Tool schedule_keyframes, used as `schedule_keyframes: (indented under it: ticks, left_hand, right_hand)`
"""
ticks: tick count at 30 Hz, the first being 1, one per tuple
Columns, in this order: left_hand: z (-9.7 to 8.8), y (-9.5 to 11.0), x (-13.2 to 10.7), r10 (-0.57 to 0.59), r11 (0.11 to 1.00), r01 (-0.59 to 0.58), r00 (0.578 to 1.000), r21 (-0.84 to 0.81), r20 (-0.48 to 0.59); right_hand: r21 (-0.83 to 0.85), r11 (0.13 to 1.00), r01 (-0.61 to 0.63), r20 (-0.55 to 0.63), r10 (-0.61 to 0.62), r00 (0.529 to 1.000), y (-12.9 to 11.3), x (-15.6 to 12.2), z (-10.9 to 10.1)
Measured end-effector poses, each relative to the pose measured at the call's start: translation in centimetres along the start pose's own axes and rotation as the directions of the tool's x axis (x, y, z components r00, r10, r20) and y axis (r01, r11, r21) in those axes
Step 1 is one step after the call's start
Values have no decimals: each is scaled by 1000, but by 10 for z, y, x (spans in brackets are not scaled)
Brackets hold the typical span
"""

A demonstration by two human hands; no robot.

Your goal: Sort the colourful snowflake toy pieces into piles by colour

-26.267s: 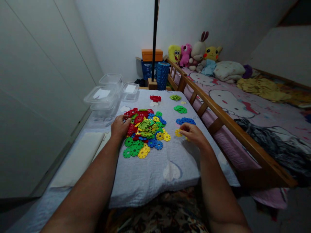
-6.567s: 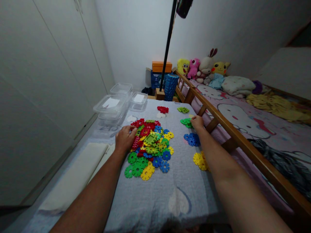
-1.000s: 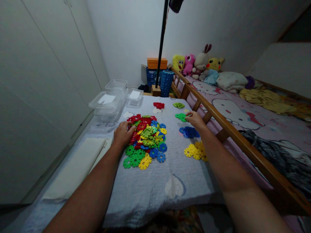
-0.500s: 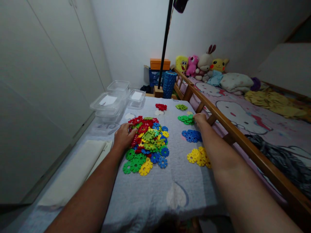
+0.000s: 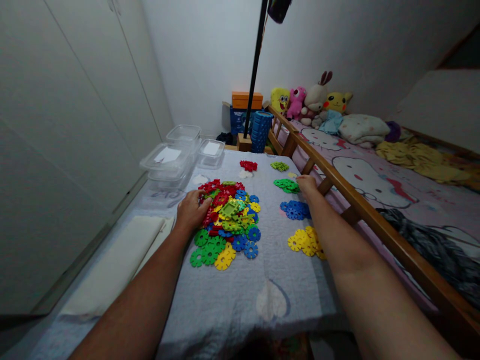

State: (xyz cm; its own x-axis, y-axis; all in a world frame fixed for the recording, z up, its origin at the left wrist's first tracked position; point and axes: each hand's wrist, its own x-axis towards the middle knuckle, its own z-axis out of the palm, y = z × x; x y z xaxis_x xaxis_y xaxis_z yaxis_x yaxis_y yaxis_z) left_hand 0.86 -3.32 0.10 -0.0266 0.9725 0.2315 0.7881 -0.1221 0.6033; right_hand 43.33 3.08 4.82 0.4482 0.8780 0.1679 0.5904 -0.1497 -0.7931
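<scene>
A mixed heap of plastic interlocking pieces (image 5: 230, 210), red, green, yellow and blue, lies mid-table. My left hand (image 5: 191, 210) rests against its left side with thumb and fingers apart. Over on the right, my right hand (image 5: 307, 184) is at the edge of the small green disc pile (image 5: 287, 185), its fingers drawn together. What they hold, if anything, is hidden. Nearer me are a pile of blue notched discs (image 5: 296, 210) and a pile of yellow discs (image 5: 305, 242), both partly behind my right forearm. Farther back sit red pieces (image 5: 248, 165) and light green pieces (image 5: 279, 166).
Clear plastic containers (image 5: 167, 156) stand at the back left, a smaller lidded box (image 5: 211, 149) beside them. A folded white cloth (image 5: 116, 260) lies at left. The wooden bed rail (image 5: 337, 186) runs along the right side. A black pole (image 5: 255, 70) rises behind the table.
My right hand has shifted very slightly at the green pile. My left hand stays at the heap, and the piles look the same.
</scene>
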Motion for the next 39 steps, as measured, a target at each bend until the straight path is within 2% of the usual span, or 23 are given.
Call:
schedule_keyframes:
  ticks: [3, 4, 6, 7, 9, 10, 13, 15, 17, 19, 24, 28, 31, 35, 39]
  left_hand:
    - [0, 1, 0, -15, 1000, 15, 1000, -14, -1]
    - [-1, 2, 0, -17, 1000, 17, 1000, -23, -4]
    - [-1, 3, -1, -18, 999, 18, 1000, -44, -10]
    - [-1, 4, 0, -15, 998, 14, 1000, -55, -13]
    - [0, 5, 0, -6, 997, 4, 1000, -75, -19]
    - [0, 5, 1, -2, 996, 0, 1000, -84, -24]
    - [1, 5, 2, 5, 994, -9, 999, -111, -36]
    - [1, 5, 2, 5, 992, -10, 999, -127, -42]
    - [1, 5, 3, 2, 990, -9, 999, -143, -50]
    - [1, 5, 4, -4, 988, -7, 998, -155, -66]
    - [2, 4, 6, 4, 986, -18, 996, -165, -87]
    - [3, 4, 7, 10, 982, -27, 996, -185, -92]
    - [3, 4, 8, 8, 982, -25, 996, -186, -91]
    - [-1, 8, 4, 59, 988, -73, 993, -138, -100]
    - [-10, 20, -6, 141, 988, -147, 985, -51, -98]
  right_hand:
    - [48, 997, -55, 15, 54, 998, -23, -15, 6]
    - [70, 996, -50, 59, 46, 997, -33, -23, 9]
    - [96, 995, 20, 209, -40, 977, -53, -42, 19]
    - [101, 991, 85, 313, -113, 943, -63, -54, 24]
    - [95, 967, 237, 518, -252, 817, -81, -77, 34]
    - [90, 942, 322, 584, -312, 749, -89, -89, 39]
    - [114, 807, 580, 673, -492, 552, -104, -118, 52]
    - [106, 698, 708, 687, -567, 455, -108, -131, 60]
    - [73, 620, 781, 699, -590, 404, -109, -139, 68]
    - [41, 591, 806, 700, -592, 399, -108, -142, 75]
    - [43, 595, 803, 688, -600, 408, -104, -143, 82]
    - [94, 616, 782, 684, -611, 399, -106, -145, 76]
    - [147, 657, 739, 667, -618, 416, -106, -146, 67]
    - [171, 730, 661, 630, -597, 496, -100, -146, 52]
    - [110, 795, 596, 532, -554, 641, -85, -149, 41]
